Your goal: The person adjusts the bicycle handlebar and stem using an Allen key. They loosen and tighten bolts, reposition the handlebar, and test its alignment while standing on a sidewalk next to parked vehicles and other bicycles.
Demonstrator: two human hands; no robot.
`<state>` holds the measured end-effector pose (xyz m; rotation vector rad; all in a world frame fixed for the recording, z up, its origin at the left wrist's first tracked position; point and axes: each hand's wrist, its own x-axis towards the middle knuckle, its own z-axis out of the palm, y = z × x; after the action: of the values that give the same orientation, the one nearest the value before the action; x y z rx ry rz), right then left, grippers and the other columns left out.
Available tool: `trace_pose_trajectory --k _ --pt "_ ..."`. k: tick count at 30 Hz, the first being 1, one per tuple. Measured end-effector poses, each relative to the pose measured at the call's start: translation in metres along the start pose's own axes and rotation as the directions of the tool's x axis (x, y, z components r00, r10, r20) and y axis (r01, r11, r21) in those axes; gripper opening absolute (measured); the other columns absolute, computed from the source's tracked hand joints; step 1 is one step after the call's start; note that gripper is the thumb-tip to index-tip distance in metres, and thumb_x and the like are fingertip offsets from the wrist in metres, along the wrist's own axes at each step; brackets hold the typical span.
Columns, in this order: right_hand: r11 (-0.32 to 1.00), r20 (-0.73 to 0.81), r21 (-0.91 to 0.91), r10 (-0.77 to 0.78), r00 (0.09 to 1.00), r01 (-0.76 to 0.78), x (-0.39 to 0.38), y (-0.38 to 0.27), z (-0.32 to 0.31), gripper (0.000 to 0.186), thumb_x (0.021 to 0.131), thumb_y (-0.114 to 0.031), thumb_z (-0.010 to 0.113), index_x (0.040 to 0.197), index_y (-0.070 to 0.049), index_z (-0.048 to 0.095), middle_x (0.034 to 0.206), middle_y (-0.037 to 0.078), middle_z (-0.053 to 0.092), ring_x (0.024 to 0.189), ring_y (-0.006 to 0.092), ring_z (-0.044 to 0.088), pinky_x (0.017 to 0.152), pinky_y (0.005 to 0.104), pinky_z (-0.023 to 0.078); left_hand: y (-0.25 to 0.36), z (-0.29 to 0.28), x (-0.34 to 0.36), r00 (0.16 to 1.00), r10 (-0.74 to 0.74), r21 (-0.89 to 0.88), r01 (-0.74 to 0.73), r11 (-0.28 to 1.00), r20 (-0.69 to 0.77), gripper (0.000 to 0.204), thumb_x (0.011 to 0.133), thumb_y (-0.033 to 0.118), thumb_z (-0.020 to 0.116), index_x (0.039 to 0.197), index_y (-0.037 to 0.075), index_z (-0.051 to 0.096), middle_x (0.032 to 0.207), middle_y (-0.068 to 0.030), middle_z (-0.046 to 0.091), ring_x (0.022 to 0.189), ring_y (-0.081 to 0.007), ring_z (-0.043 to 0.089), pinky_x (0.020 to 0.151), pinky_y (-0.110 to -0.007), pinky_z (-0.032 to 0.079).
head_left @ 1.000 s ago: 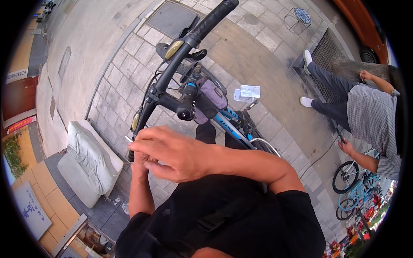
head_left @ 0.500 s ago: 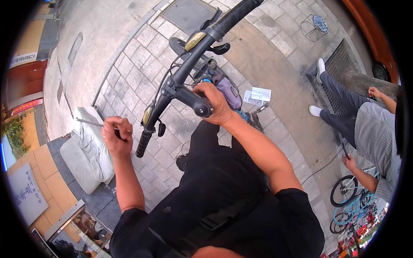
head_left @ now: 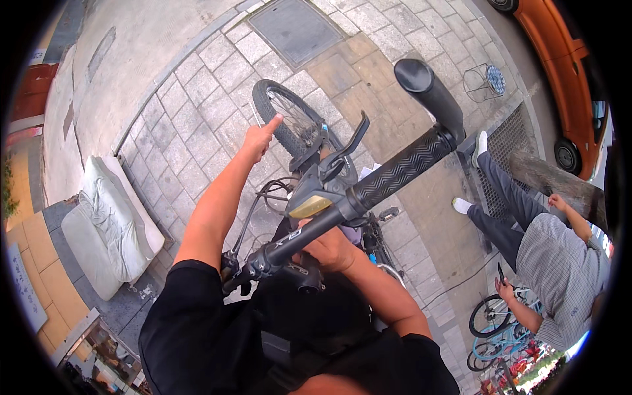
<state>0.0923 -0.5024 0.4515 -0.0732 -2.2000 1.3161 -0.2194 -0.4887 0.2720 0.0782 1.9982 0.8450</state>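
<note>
A black bicycle handlebar [head_left: 283,249] slants across the middle, with a ribbed grip [head_left: 401,170], a curved bar end [head_left: 431,99], a brake lever [head_left: 353,141] and a gold-topped shifter [head_left: 309,205]. My right hand [head_left: 329,249] is closed round the stem area beneath the bar, its fingers partly hidden. Beyond the bar, my left hand [head_left: 259,139] reaches out beside a knobby bicycle wheel [head_left: 273,122], index finger stretched forward. A thin metal rod, seemingly a screwdriver [head_left: 254,113], juts from its curled fingers; its handle is hidden.
Cables [head_left: 245,220] loop beside the handlebar. A pedal [head_left: 388,214] sticks out on the right. One person in a striped shirt [head_left: 556,263] stands at right, holding a dark object. There are also a stool [head_left: 494,79], an orange car [head_left: 556,66], parked bicycles [head_left: 490,329] and a pale cushion [head_left: 118,230].
My left hand has swung from the left side out to the wheel, index finger now extended. The handlebar has turned and come nearer to me. My right hand keeps its hold beneath it.
</note>
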Motion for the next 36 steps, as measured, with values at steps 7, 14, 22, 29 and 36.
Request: trace_pose_trajectory --k 7,14,22,29,36 --pt "0.995 -0.086 0.102 0.000 0.996 0.009 0.009 0.007 0.001 0.038 0.069 -0.004 0.085 0.103 -0.008 0.068 0.094 0.003 0.065 0.078 0.0225 0.070 0.070 0.0369 0.056 -0.021 0.009 0.036 0.990 -0.141 -0.047 0.141 0.989 0.009 0.054 0.094 0.051 0.080 0.070 0.009 0.055 0.063 -0.0020 0.051 0.045 -0.0125 0.042 0.039 -0.033 0.026" --pt "0.983 -0.183 0.164 -0.058 0.981 0.088 0.007 0.017 0.006 0.023 0.078 -0.005 0.080 0.095 -0.005 0.065 0.086 0.005 0.061 0.071 0.0247 0.060 0.076 0.0396 0.053 -0.013 0.024 0.047 0.968 -0.223 -0.220 0.244 0.945 0.115 0.050 0.098 0.052 0.076 0.077 0.013 0.051 0.068 0.0002 0.048 0.046 -0.0113 0.037 0.039 -0.028 0.023" --pt "0.965 -0.256 0.088 -0.217 0.942 0.247 0.020 0.032 -0.004 0.021 0.074 -0.016 0.069 0.088 -0.003 0.060 0.076 0.006 0.051 0.070 0.0254 0.057 0.067 0.0394 0.048 -0.023 0.015 0.061 0.957 -0.240 -0.127 0.262 0.957 0.165 0.047 0.099 0.052 0.075 0.079 0.016 0.051 0.064 0.0027 0.046 0.047 -0.0110 0.041 0.041 -0.027 0.025" --pt "0.957 -0.190 0.128 -0.236 0.953 0.262 0.013 0.032 -0.012 0.028 0.066 -0.019 0.071 0.086 -0.004 0.058 0.076 0.007 0.051 0.071 0.0261 0.058 0.067 0.0389 0.048 -0.006 0.032 0.040 0.968 -0.232 -0.113 0.242 0.964 0.094 0.048 0.099 0.051 0.075 0.079 0.017 0.049 0.065 0.0035 0.044 0.047 -0.0106 0.041 0.040 -0.026 0.025" --pt "0.949 -0.115 0.141 -0.267 0.957 0.282 0.022 0.033 -0.024 0.032 0.060 -0.021 0.072 0.083 -0.005 0.057 0.076 0.007 0.052 0.071 0.0267 0.058 0.066 0.0395 0.048 -0.002 0.034 0.035 0.971 -0.229 -0.152 0.238 0.959 0.075 0.050 0.099 0.052 0.075 0.077 0.018 0.047 0.063 0.0040 0.041 0.047 -0.0106 0.040 0.041 -0.027 0.025"
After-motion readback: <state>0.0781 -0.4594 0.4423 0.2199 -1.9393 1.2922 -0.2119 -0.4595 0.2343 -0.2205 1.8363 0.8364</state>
